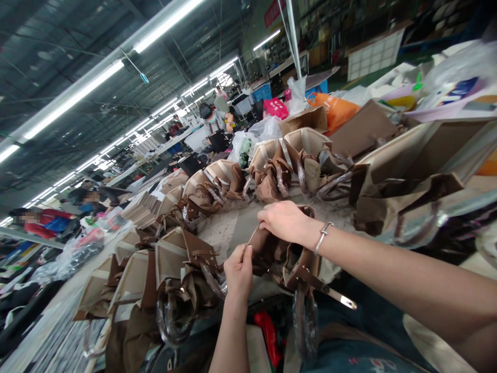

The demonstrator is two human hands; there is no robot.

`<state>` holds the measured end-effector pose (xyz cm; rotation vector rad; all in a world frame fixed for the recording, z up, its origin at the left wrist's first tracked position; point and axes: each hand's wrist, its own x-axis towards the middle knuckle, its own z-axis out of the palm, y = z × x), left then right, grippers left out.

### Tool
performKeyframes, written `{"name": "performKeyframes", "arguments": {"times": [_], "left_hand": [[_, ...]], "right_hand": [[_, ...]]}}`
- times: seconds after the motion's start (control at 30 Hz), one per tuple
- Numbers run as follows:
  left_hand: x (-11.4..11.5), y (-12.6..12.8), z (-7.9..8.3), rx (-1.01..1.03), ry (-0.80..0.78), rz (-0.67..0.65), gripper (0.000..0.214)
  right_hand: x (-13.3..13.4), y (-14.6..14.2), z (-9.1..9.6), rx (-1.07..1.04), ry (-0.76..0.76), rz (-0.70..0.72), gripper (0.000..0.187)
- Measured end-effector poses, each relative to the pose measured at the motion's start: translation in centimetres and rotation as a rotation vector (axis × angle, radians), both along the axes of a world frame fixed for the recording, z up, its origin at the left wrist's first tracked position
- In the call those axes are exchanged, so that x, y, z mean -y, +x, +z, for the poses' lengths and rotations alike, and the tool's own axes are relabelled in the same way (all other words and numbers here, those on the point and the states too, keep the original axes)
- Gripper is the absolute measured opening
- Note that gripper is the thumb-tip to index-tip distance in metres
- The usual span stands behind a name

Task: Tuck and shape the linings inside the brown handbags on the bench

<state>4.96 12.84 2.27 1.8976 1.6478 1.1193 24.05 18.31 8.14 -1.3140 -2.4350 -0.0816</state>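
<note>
A brown handbag point(272, 248) stands in front of me, its top edge between my two hands. My left hand point(237, 269) is closed on the near left part of that edge, thumb on top. Farther along the same edge, my right hand point(285, 220) pinches it; a metal bracelet point(323, 237) circles that wrist. A strap with a metal end plate point(344, 299) sticks out from the bag to the right. Its handles point(305, 321), wrapped in clear plastic, hang down toward my lap. The inside of the bag is mostly hidden by my right hand and forearm.
Several similar handbags point(180, 254) line the table on the left and at the back point(267, 166). A larger open bag point(411, 171) stands at right. Behind are an orange plastic bag point(336, 110) and a stack of flat panels point(142, 210). Other people work farther off.
</note>
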Motion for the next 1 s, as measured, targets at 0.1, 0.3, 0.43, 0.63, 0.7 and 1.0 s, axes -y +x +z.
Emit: {"name": "performKeyframes", "arguments": {"times": [0.1,0.3,0.43,0.63,0.7,1.0], "left_hand": [[0.0,-0.6,0.9,-0.238,-0.061,-0.016,0.032],[-0.6,-0.6,4.9,-0.754,-0.177,-0.132,0.056],[-2.8,1.5,6.1,-0.780,-0.084,-0.180,0.047],[-5.6,2.5,5.1,-0.746,-0.069,-0.155,0.030],[-5.8,2.2,4.9,-0.703,-0.065,-0.155,0.029],[-5.5,2.3,4.6,-0.672,-0.057,-0.126,0.027]], "right_hand": [[0.0,0.1,0.1,0.001,-0.005,-0.003,0.018],[0.0,-0.1,0.5,-0.007,-0.018,0.002,0.016],[-0.4,-0.4,0.4,0.010,-0.014,-0.011,0.016],[-0.7,0.7,0.2,0.019,0.005,-0.054,0.014],[-0.6,1.4,0.2,0.027,0.020,-0.074,0.018],[-1.0,2.4,0.1,0.018,0.000,-0.141,0.015]]}}
